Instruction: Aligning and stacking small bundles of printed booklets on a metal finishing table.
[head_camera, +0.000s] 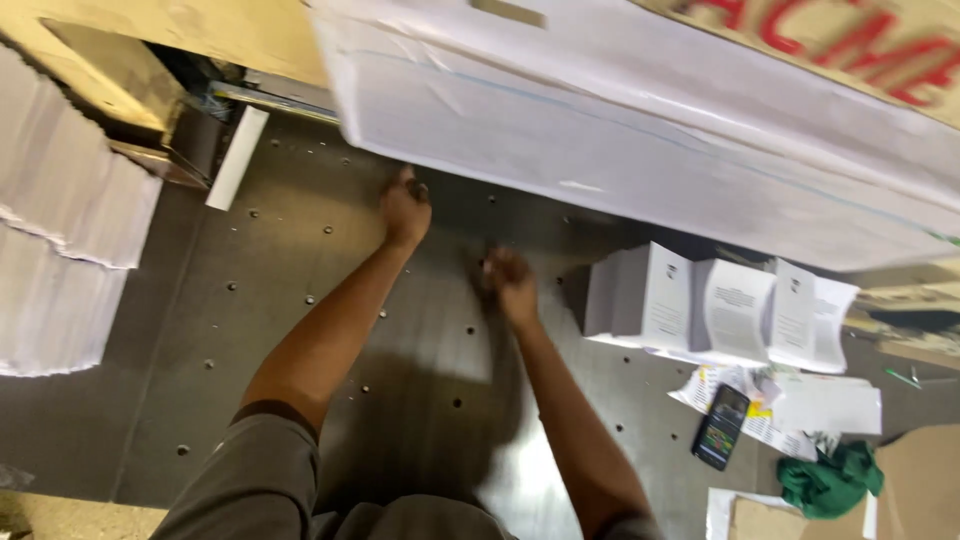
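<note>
The grey metal desk (300, 300) looks smooth, with a dull sheen; white matt paper stacks (700, 310) sit on it beside a crumpled green cloth (830, 482) and glossy black phone (721, 426).

Lit dark phone (722, 426) on papers (790, 405)

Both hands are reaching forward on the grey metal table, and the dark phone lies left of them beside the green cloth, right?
Not quite. The head view shows the dark phone right of the left hand and right hand, near the crumpled green cloth, on the grey metal table.
</note>
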